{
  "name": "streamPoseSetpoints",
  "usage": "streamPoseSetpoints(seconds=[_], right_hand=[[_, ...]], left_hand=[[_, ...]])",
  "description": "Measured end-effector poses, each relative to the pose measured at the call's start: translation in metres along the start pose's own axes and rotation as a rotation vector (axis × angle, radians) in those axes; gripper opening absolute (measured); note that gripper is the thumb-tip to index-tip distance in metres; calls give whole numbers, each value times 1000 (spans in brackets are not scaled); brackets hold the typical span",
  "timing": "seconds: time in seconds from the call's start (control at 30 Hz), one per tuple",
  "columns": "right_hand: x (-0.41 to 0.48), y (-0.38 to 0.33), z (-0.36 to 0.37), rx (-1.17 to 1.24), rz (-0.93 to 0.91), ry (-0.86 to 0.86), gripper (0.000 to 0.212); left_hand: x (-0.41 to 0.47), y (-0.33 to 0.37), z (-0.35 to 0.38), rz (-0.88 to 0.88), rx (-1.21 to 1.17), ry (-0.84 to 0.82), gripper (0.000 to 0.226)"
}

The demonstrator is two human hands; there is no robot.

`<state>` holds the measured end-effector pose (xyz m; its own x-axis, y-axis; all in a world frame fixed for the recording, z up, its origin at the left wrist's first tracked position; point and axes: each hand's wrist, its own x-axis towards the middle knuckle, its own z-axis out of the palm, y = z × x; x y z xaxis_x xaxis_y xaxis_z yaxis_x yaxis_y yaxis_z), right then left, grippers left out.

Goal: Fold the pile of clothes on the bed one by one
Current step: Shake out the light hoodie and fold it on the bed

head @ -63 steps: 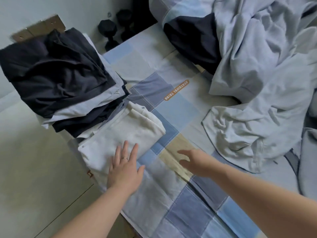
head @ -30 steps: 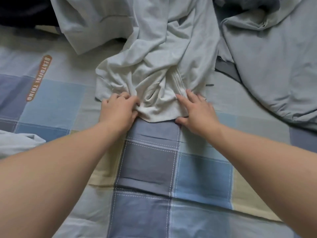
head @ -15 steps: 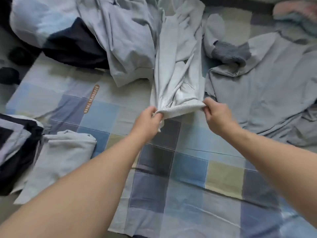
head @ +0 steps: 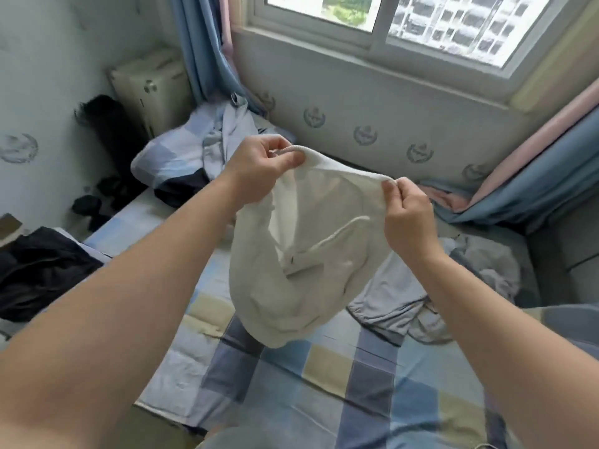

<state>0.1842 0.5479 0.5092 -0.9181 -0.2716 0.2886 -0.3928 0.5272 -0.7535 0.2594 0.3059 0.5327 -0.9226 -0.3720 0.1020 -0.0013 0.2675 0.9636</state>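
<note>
White garment (head: 308, 254): was held up over bed (head: 291, 384), waistband pinched by left hand (head: 259, 166) and right hand (head: 408, 215); not yet folded. Dark stack (head: 39, 267), near left: apparently done. Grey clothes (head: 405, 296), right: lay unfolded.

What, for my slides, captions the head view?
Left hand and right hand hold a white garment above the checked bedsheet.

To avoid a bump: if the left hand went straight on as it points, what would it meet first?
Beyond the garment it grips, the left hand would probably meet the wall below the window; depth is unclear.
</note>
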Motion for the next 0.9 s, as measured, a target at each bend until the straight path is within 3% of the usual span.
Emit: streamPoseSetpoints(seconds=[0.1, 0.23, 0.3, 0.4, 0.47, 0.67, 0.8, 0.9], right_hand=[[1, -22, -29, 115, 40, 70, 42], [1, -55, -67, 226, -17, -3, 38], [0, -77, -86, 256, -69, -56, 34], [-2, -107, -113, 312, -129, -123, 24], [-2, -117, -127, 339, -136, -180, 21], [-8, -96, -145, 426, -79, -246, 28], [-19, -59, -142, 470, -68, -387, 21], [-31, -19, -130, 238, -25, -390, 13]], left_hand=[[-3, 47, 5, 115, 140, -3, 25], [-11, 89, 18, 179, 158, 15, 25], [-21, 105, 27, 190, 127, -91, 21], [-41, 122, 41, 115, 17, -347, 43], [-51, 131, 50, 118, -56, -436, 28], [-58, 148, 73, 182, -132, -436, 44], [-57, 154, 81, 213, -173, -314, 41], [-56, 160, 80, 247, -180, -223, 39]])
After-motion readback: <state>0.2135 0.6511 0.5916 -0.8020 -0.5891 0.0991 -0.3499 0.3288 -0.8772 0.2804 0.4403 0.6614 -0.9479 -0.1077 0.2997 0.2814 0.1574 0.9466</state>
